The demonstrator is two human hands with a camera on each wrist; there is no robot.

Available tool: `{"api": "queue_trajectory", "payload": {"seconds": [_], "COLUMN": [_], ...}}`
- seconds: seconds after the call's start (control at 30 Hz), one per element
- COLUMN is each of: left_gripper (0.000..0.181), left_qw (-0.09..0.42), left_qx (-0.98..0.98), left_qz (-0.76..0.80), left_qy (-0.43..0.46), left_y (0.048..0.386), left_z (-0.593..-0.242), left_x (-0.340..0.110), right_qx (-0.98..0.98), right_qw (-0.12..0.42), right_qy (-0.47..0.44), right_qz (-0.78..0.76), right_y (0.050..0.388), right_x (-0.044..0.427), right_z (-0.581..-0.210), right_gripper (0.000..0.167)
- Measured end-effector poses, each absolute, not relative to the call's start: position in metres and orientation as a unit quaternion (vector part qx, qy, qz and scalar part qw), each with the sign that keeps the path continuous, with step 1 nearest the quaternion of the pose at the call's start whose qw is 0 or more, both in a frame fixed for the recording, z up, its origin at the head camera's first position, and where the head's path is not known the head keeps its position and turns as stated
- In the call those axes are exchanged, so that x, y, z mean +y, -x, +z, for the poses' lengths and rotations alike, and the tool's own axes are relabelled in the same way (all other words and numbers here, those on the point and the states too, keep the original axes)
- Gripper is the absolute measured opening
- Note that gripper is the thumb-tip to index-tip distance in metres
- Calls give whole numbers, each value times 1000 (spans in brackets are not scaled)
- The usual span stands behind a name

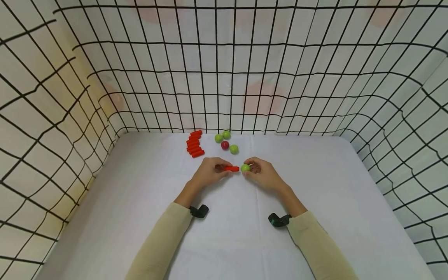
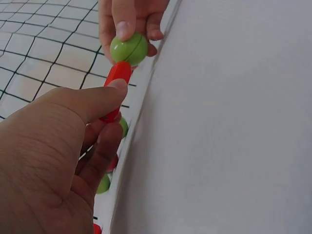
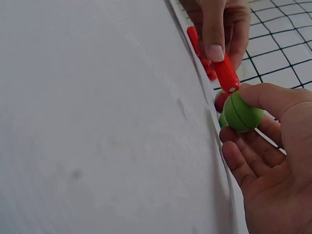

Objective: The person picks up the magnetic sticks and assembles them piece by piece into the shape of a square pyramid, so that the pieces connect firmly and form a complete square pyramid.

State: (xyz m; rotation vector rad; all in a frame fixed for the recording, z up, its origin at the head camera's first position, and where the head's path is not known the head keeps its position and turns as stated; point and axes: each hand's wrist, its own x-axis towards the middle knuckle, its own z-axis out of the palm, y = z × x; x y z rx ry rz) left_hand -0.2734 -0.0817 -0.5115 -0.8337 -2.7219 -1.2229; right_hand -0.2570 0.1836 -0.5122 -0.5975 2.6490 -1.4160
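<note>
- Covering my arms, beige sleeves (image 1: 159, 241) run in from the bottom edge of the head view, over a white table (image 1: 224, 249).
- Beside each wrist sits a small black camera (image 1: 199, 211), low in the frame.
- My left hand (image 1: 209, 171), near the centre, pinches a red stick (image 1: 233, 168) between thumb and fingers, its free end pointing right.
- My right hand (image 1: 263, 173), right of centre, grips a green ball (image 1: 245, 168) between thumb and fingers.
- Stick and ball are just beside each other mid-frame; whether they touch I cannot tell.
- Beyond, three loose balls (image 1: 233, 149), green too, cluster with a red ball (image 1: 225, 145).
- Left of those, more sticks (image 1: 198, 153) lie in a row.
- Farthest, a black grid (image 1: 216, 44) spans the upper frame.
</note>
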Motion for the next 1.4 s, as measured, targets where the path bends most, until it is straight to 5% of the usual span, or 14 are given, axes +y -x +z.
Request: {"api": "queue_trajectory", "payload": {"seconds": [0.47, 0.8, 1.4], "left_gripper": [24, 24, 39], "left_qw": [26, 25, 27], "left_qx": [-871, -873, -865], "left_qz": [-400, -397, -436], "left_qy": [284, 282, 246], "left_y": [274, 276, 299], "left_z": [-513, -517, -498], "left_x": [-80, -79, -82], "right_qx": [860, 867, 872], "right_qw": [38, 24, 21], "right_qy": [198, 207, 187], "right_qz": [-469, -453, -452], "right_y": [256, 257, 255], "right_x": [175, 171, 171], "right_z": [-519, -521, -520], "right_gripper": [45, 29, 26]}}
